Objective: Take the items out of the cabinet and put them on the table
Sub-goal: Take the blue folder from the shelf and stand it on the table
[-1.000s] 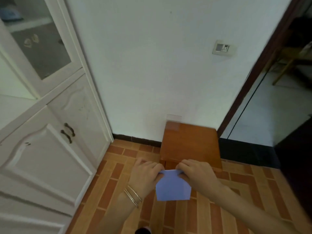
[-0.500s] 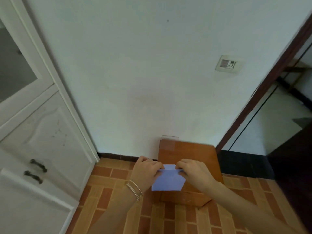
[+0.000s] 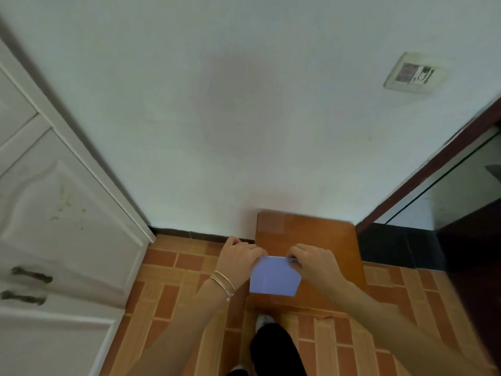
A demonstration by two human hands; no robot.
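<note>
The task's thing is a folded sheet of pale blue-violet paper (image 3: 273,278), flat and matte, with a straight far edge, slanted sides toward the near edge and a faint crease running down it left of centre. It lies over the near left part of the small wooden table (image 3: 306,232), its left side close to the tabletop's left edge and its near edge just short of the near edge; whether it already rests on the wood or hangs just above it cannot be told. The left hand (image 3: 240,257), with thin bracelets (image 3: 223,284) on its wrist, pinches the paper's far left corner with curled fingers, and the right hand (image 3: 314,263) pinches the far right corner the same way. The tabletop is glossy orange-brown with rounded corners, and its far edge stands against the white wall (image 3: 244,118). The white cabinet (image 3: 62,213) stands at the left against that wall, well apart from the table; its panelled doors in view are closed, with two dark handles (image 3: 32,274) side by side, so its inside is hidden. Below the table's near edge a pale shoe (image 3: 264,320) stands on the brick-patterned floor (image 3: 173,280).
</note>
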